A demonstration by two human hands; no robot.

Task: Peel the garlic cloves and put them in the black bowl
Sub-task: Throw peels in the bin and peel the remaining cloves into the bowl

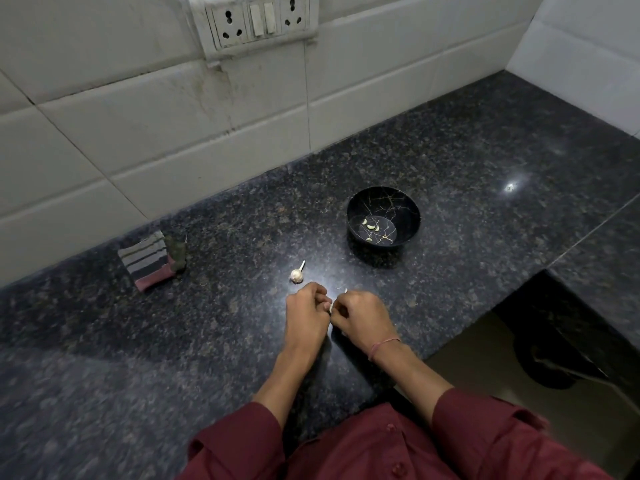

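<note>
I stand at a dark speckled granite worktop [485, 150], polished enough to catch a glint of light, which runs back to a wall of pale tiles [138, 133] streaked with grime below a white socket panel [258, 20] with two outlets and two switches. At my right the near edge steps inward around a dark recess [540, 358]; to my left the stone runs on wide.

My left hand [306, 315] and right hand [363, 320] meet just above the worktop, fingers of both curled in, pinching a pale garlic clove [331, 308] between them. Just beyond my left hand lies the garlic bulb [297, 274] with its stalk. The black bowl [398, 206] stands farther back to the right, well apart from my hands, with a few peeled cloves [370, 225] inside. A folded striped cloth [149, 259] lies far left, near the wall
</note>
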